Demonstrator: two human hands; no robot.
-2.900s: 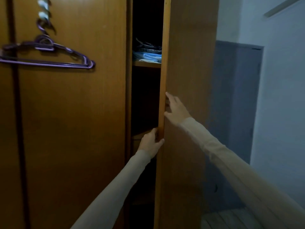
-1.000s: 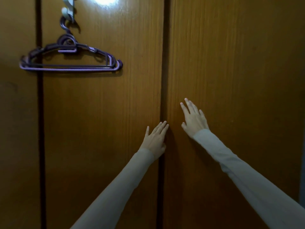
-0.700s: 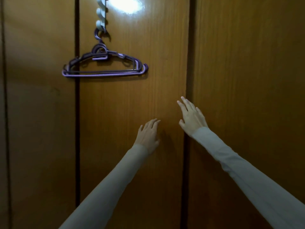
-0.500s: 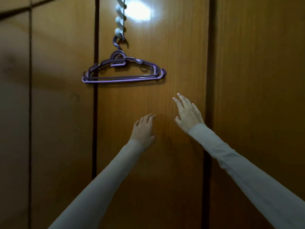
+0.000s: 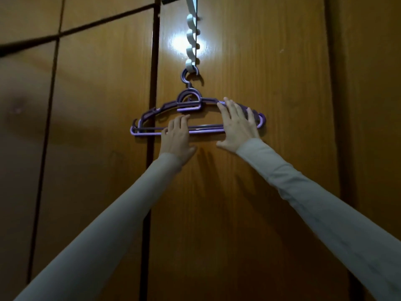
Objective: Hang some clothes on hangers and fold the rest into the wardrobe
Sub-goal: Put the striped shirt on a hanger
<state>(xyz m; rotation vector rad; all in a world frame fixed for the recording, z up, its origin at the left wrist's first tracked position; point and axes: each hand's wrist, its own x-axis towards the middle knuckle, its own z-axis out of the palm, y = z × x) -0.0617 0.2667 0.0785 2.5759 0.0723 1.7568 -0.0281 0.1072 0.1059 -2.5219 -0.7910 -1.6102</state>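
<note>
Reaching up with both hands to the purple hangers [image 5: 149, 131], a small bunch hung flat against the shut wardrobe door [image 5: 249, 192] from the lowest prong of a white hook strip [image 5: 192, 46].

Left hand [image 5: 176, 137]: over the bottom bars at the left half of the bunch, fingers gently bent and laid on the bars; whether curled round them or only resting, cannot tell. Right hand [image 5: 237, 124]: spread wide over the right shoulder of the bunch, fingers straight, thumb out below the bars, pressing rather than gripping.

Change over the last few seconds: wardrobe door pushed shut with both hands flat on the wood, then both hands lifted off the panel and moved up and left to the hangers. A moment ago clear of the bunch and below it; now on it. Hangers themselves unmoved on the hook.

Meaning for the task: storage side closed for now, hanging stage beginning. Judged step in hand: taking one hanger or the whole bunch off the hook. No clothes in view, so nothing hung yet.

Next move likely needs a firm grip, then a lift to clear the hook's lip. Risk: bars tangled together, several hangers coming off at once or dropping.
</note>
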